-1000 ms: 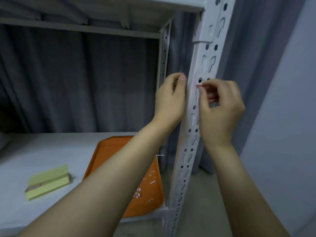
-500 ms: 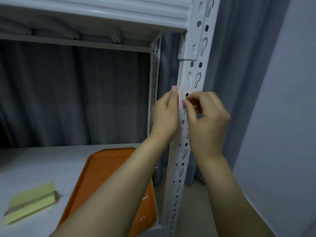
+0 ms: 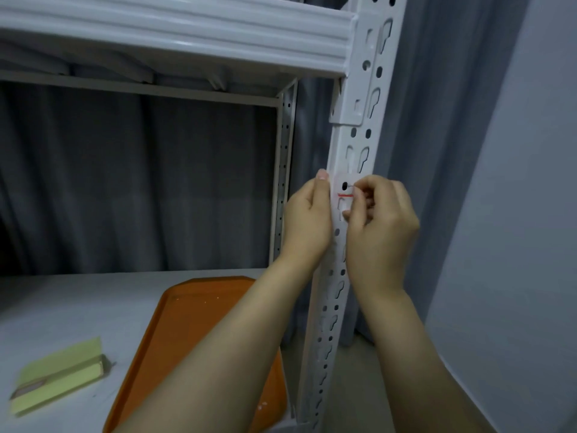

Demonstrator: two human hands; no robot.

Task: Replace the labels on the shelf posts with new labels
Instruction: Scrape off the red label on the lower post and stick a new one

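Label [image 3: 343, 200], thin and red-lined, pinched in right hand [image 3: 382, 223] grip on perforated metal post [image 3: 351, 142]; left hand [image 3: 307, 221] grip unclear

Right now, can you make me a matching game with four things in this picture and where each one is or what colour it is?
Things:
1. tray
2. paper pad
3. label
4. left hand

Clues:
A. yellow-green, lying on the shelf board left of the tray
B. on the white shelf post, with a red line across it
C. orange, under the forearms
D. fingers straight along the post's left edge

Right pairs: 1-C, 2-A, 3-B, 4-D
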